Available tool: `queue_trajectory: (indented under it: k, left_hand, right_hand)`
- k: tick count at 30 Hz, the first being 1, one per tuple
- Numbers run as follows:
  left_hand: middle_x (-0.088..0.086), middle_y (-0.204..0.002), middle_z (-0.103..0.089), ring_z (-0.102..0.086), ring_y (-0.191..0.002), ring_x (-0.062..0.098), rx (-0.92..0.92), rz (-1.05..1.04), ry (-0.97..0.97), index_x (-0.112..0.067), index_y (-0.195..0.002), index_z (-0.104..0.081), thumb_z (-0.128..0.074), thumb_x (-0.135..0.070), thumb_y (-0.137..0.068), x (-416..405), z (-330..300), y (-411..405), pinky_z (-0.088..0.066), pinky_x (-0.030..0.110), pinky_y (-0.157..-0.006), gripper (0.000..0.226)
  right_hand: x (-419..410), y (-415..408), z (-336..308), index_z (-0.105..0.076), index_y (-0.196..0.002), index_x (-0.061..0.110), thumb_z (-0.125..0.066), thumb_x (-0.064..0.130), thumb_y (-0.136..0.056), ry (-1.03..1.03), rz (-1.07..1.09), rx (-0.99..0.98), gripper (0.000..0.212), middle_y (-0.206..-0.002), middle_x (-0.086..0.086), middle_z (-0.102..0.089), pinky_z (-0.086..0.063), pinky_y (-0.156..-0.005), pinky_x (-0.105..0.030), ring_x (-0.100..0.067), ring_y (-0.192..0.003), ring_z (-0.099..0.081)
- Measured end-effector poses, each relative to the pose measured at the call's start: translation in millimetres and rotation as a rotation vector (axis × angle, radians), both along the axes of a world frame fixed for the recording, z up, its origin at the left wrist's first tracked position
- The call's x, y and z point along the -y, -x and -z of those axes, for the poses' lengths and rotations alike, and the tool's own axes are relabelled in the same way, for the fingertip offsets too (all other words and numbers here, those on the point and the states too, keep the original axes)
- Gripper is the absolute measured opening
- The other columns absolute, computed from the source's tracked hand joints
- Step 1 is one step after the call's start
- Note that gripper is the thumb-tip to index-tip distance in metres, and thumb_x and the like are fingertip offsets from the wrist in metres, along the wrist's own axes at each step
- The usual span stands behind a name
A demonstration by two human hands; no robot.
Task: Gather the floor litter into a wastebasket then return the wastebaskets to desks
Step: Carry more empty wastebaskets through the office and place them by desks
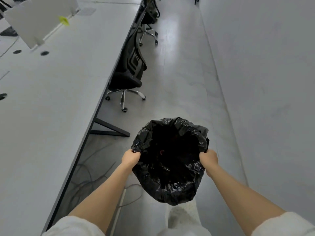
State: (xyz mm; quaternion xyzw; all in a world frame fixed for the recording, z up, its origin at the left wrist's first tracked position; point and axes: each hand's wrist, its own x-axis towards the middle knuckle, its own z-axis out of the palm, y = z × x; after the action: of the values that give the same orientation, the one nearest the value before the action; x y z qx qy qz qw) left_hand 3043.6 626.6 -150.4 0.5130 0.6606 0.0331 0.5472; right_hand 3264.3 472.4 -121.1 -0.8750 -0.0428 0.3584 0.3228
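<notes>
Currently, with left hand [130, 158] and right hand [209, 158] fingers curled, gripping the wastebasket [170, 160] rim, keep it level and set it beside the desk [51, 99].

There is just one camera, and it sits up on the person's head. It looks forward and down. The two arms reach out from the bottom edge, so they are very close. The surface [51, 99] runs along the left side. The floor [179, 82] stretches far ahead. A wall [264, 65] fills the right side.
</notes>
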Motion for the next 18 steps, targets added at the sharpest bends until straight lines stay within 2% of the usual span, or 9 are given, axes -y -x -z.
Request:
queue_trajectory:
  k: [4, 10, 13, 16, 18]
  left_hand:
    - [0.012, -0.082, -0.055, -0.053, -0.081, 0.027, -0.044, -0.063, 0.077, -0.006, -0.09, -0.056, -0.047, -0.012, -0.087, -93, 17, -65, -0.039, 0.031, -0.07, 0.011]
    - [0.006, -0.082, -0.055, -0.051, -0.079, 0.024, -0.066, -0.109, 0.067, -0.009, -0.105, -0.059, -0.047, -0.016, -0.088, -207, 16, -130, -0.038, 0.027, -0.068, 0.022]
    - [0.002, -0.075, -0.053, -0.049, -0.07, 0.019, -0.061, -0.131, 0.108, -0.01, -0.112, -0.057, -0.046, -0.015, -0.09, -251, 32, -140, -0.036, 0.027, -0.058, 0.025]
    - [0.006, -0.093, -0.06, -0.059, -0.089, 0.025, -0.049, -0.194, 0.151, -0.01, -0.122, -0.055, -0.047, -0.014, -0.09, -290, 61, -145, -0.048, 0.032, -0.077, 0.033]
    - [0.003, -0.09, -0.059, -0.059, -0.085, 0.022, -0.041, -0.247, 0.174, -0.009, -0.123, -0.054, -0.046, -0.013, -0.091, -324, 100, -153, -0.047, 0.034, -0.077, 0.034]
  right_hand:
    - [-103, -75, 23, -0.038, -0.082, 0.009, -0.038, -0.002, -0.089, 0.063, -0.051, -0.042, 0.013, -0.072, -0.005, -0.038, -0.025, -0.05, -0.031, -0.017, -0.058, -0.034]
    - [-233, -142, 38, -0.033, -0.069, 0.012, -0.036, -0.003, -0.088, 0.127, -0.088, -0.055, 0.025, -0.066, -0.006, -0.035, -0.024, -0.05, -0.029, -0.02, -0.056, -0.031]
    - [-288, -153, 58, -0.044, -0.09, 0.005, -0.036, -0.002, -0.089, 0.174, -0.091, -0.087, 0.011, -0.077, -0.009, -0.045, -0.034, -0.062, -0.033, -0.023, -0.068, -0.042]
    - [-331, -156, 86, -0.046, -0.102, 0.004, -0.035, -0.004, -0.087, 0.185, -0.073, -0.123, 0.02, -0.083, -0.011, -0.048, -0.035, -0.061, -0.033, -0.02, -0.064, -0.042]
    - [-368, -160, 123, -0.047, -0.106, 0.003, -0.035, -0.005, -0.086, 0.188, -0.053, -0.137, 0.025, -0.076, -0.008, -0.046, -0.034, -0.056, -0.031, -0.019, -0.061, -0.04]
